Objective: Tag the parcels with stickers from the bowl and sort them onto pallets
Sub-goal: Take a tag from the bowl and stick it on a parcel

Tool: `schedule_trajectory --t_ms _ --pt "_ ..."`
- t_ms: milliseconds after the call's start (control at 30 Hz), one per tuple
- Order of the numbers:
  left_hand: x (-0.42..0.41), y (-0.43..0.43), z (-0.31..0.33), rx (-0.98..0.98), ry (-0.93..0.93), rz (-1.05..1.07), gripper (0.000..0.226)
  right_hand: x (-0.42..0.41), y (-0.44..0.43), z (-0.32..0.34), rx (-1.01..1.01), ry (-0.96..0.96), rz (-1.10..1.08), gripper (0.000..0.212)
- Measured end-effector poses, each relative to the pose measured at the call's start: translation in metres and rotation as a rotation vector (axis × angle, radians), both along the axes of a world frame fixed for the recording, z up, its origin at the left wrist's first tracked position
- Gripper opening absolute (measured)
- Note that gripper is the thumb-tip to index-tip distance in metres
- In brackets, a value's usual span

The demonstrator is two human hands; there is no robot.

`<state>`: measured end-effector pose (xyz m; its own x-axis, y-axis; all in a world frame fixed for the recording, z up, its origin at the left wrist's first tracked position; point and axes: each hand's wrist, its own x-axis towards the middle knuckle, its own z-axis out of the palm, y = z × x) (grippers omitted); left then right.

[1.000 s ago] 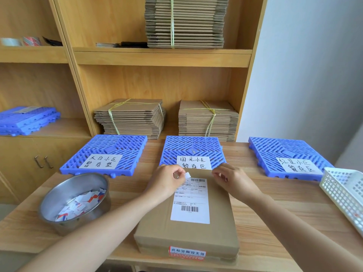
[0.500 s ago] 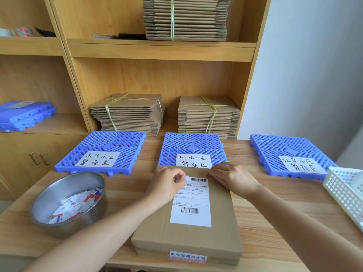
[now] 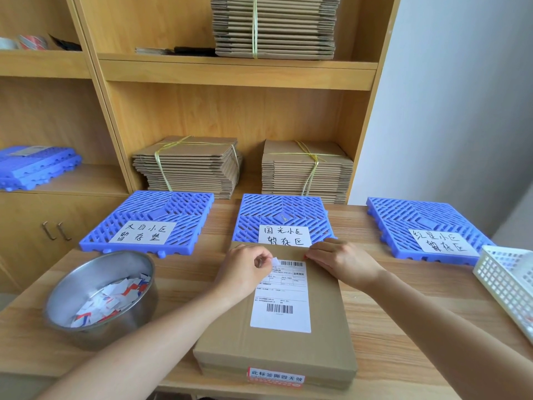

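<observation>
A flat brown parcel [image 3: 277, 347] with a white shipping label [image 3: 281, 298] lies on the table in front of me, its far edge touching the middle blue pallet [image 3: 282, 209]. My left hand [image 3: 245, 272] pinches a small white paper slip [image 3: 275, 261] over the label's top left corner. My right hand [image 3: 343, 262] rests palm down on the parcel's far edge, fingers curled, and a red sticker corner [image 3: 305, 256] shows at its fingertips. A steel bowl [image 3: 72, 281] at the left holds several red, white and blue stickers [image 3: 112, 301].
Two more labelled blue pallets sit at the left [image 3: 161, 206] and right [image 3: 418, 215]. A white plastic basket [image 3: 507, 281] stands at the table's right edge. Bundled cardboard stacks [image 3: 187, 166] fill the shelf behind the pallets.
My hands have drawn slightly apart. The right hand has settled flat onto the parcel's far edge, and the left still pinches the white slip. The view has tilted down a little.
</observation>
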<state>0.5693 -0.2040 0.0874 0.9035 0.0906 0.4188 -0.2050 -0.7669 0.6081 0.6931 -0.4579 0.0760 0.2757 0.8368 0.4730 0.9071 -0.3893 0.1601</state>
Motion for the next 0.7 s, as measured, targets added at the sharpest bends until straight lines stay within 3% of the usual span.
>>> schedule_trajectory --t_ms 233,367,567,700 --pt "0.000 0.001 -0.002 0.001 -0.001 -0.001 0.012 -0.006 0.008 0.008 0.169 0.109 -0.059 0.009" --pt "0.002 0.001 -0.003 0.006 0.003 0.003 0.012 -0.002 0.008 0.006 0.134 0.062 -0.040 0.021" --pt "0.002 0.001 -0.005 0.009 -0.004 0.002 0.016 0.006 0.002 0.000 0.074 0.021 0.000 0.014" --pt "0.002 0.001 -0.004 -0.004 0.000 -0.002 0.013 0.010 0.000 -0.001 0.032 0.001 0.008 0.024"
